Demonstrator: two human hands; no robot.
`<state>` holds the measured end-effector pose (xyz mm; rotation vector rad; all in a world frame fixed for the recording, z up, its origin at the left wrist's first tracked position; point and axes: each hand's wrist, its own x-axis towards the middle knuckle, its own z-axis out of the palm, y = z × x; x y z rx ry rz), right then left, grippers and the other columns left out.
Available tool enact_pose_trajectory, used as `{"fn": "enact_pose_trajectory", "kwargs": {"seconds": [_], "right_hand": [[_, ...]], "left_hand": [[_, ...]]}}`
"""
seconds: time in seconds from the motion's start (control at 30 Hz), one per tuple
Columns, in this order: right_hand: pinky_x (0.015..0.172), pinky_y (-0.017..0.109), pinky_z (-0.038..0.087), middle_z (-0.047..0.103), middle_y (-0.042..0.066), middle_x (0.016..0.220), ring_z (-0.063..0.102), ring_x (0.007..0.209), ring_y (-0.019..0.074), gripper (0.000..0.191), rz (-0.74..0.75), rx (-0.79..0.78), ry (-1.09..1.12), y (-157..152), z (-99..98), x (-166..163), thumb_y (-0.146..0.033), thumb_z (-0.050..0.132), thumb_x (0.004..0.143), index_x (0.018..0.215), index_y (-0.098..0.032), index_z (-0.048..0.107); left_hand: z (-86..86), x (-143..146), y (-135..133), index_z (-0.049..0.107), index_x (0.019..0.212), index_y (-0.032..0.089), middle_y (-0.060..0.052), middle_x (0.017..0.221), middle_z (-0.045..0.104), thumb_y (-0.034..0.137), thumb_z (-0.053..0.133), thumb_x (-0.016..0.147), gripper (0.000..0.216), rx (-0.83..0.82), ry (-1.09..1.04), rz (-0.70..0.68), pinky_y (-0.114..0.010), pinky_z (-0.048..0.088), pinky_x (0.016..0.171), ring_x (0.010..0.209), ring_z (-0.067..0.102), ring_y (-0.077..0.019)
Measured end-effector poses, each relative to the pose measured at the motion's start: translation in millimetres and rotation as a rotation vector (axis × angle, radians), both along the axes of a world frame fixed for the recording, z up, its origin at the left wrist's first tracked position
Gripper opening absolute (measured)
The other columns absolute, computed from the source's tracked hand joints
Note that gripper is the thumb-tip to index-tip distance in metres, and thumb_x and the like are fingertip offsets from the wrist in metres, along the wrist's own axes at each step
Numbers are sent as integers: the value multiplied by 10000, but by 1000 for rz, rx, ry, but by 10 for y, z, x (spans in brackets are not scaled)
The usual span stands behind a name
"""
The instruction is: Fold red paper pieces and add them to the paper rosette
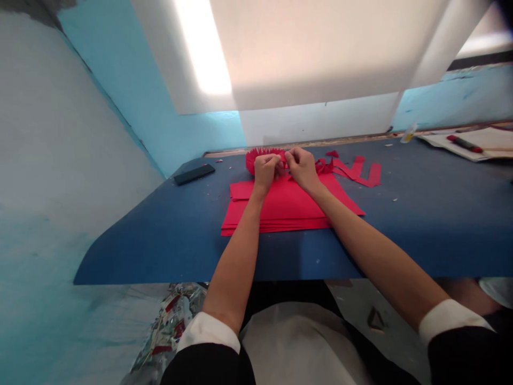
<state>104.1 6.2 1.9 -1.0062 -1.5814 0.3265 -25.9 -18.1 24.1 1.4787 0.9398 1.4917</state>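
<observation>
The small red paper piece [284, 162], near the far edge of the table [433, 214], looks light, easily creased, best taken by its edges; left hand [265, 170] and right hand [303, 167] seemingly pinch it, fingertips narrowed, above red paper sheets [296, 206]

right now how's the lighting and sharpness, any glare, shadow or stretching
Head view: a glare patch burns out part of the pale panel, with a soft shadow along its lower part; head view: wide-angle stretch seems to bow the blue table; head view: left hand and right hand look soft, fine detail unclear.
</observation>
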Motion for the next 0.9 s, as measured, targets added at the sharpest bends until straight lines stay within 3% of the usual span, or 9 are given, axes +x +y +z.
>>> {"fn": "enact_pose_trajectory", "kwargs": {"seconds": [0.1,0.23,0.33,0.5,0.6,0.73,0.9], "right_hand": [[678,348,359,472,-21,621,428,628,165,381,70,-20,-9,0,6,14,-320,588,1009,657,-248,459],[664,333,343,465,-32,634,409,626,153,317,168,-24,6,-5,15,14,-290,580,975,682,-247,468],[677,332,346,463,-35,661,419,642,156,297,170,-34,-29,-6,20,-1,-299,594,975,717,-255,454],[708,345,371,444,-38,675,421,666,171,366,140,10,-90,-32,18,-44,-392,627,1002,754,-278,383],[692,339,359,430,-40,654,400,658,168,395,148,36,-119,-56,16,-48,-446,622,1001,739,-277,379],[673,327,324,431,-40,640,382,659,157,372,188,19,-150,-78,18,-28,-392,634,972,710,-264,402],[673,330,325,428,-43,641,393,656,156,358,133,39,-98,-120,37,-27,-397,642,962,727,-266,405]], "left_hand": [[4,1,3,505,504,199,44,420,507,94,511,956,464,-8,-64,47,-211,306,406,344,418,-73],[-37,-7,44,471,520,208,43,452,504,132,519,983,472,7,-53,79,-233,312,439,375,420,-85],[-88,-26,114,502,558,206,36,506,518,203,556,1017,462,72,10,116,-250,348,513,459,440,-100],[-132,-61,238,427,548,203,45,548,399,223,681,983,505,206,90,225,-265,333,614,594,388,-117],[-131,-79,272,402,541,200,47,561,360,138,665,954,493,198,111,221,-280,304,623,589,352,-119],[-136,-101,277,408,526,195,43,571,367,56,617,903,452,194,96,190,-285,293,628,597,353,-121],[-157,-83,257,539,593,185,41,585,463,143,660,935,365,197,-1,62,-259,324,593,577,403,-100]]}}
